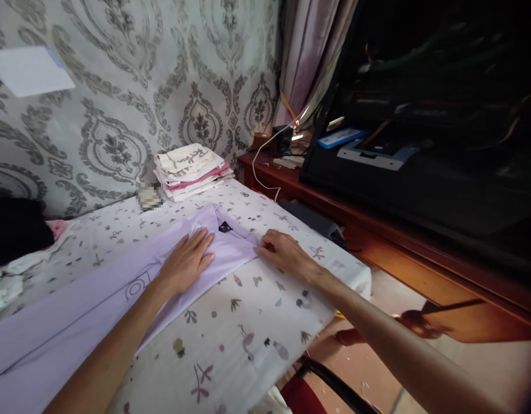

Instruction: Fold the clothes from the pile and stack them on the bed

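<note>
A lavender shirt [97,290] lies spread lengthwise over a patterned white cloth, with its neckline and dark label at the far right end. Dark outline lettering shows on its front, partly covered by my left forearm. My left hand [185,261] rests flat on the shirt just left of the label, fingers stretched out. At the shirt's right corner, beside the collar, my right hand [283,253] pinches the fabric edge between curled fingers and thumb.
Folded clothes [192,169] are stacked by the wall, next to a small blurred item [149,196]. Dark clothing [15,230] lies at the left. On the right, a red-brown cabinet [291,178] with a large dark screen [442,155] stands beside the covered surface. A white cable [260,150] hangs there.
</note>
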`<state>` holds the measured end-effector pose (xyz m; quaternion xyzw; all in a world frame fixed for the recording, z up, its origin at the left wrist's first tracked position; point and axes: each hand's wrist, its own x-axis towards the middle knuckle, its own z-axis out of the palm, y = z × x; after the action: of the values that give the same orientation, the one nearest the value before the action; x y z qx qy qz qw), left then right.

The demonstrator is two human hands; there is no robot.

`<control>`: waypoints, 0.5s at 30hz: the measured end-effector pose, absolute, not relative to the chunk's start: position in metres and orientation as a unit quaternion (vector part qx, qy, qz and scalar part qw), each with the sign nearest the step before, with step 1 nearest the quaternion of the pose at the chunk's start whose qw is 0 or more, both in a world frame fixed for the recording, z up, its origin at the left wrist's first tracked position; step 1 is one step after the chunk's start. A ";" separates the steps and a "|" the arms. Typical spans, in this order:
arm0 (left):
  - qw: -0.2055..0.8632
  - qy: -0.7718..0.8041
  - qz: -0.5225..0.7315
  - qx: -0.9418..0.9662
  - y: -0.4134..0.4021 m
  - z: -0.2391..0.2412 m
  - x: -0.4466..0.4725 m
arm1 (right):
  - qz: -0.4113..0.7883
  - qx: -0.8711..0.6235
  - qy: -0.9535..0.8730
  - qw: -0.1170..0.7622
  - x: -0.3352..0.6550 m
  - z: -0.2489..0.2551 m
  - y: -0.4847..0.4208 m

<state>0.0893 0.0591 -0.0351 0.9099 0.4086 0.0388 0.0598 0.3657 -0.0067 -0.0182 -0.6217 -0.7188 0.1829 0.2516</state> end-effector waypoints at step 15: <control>0.084 0.411 0.081 0.904 0.052 -0.028 0.083 | 0.115 -0.538 -0.768 0.327 0.326 -0.011 0.001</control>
<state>0.0835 0.0525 -0.0280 0.9044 0.4106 0.0808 0.0835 0.3265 0.0010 -0.0113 -0.5381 -0.7683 0.1155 0.3270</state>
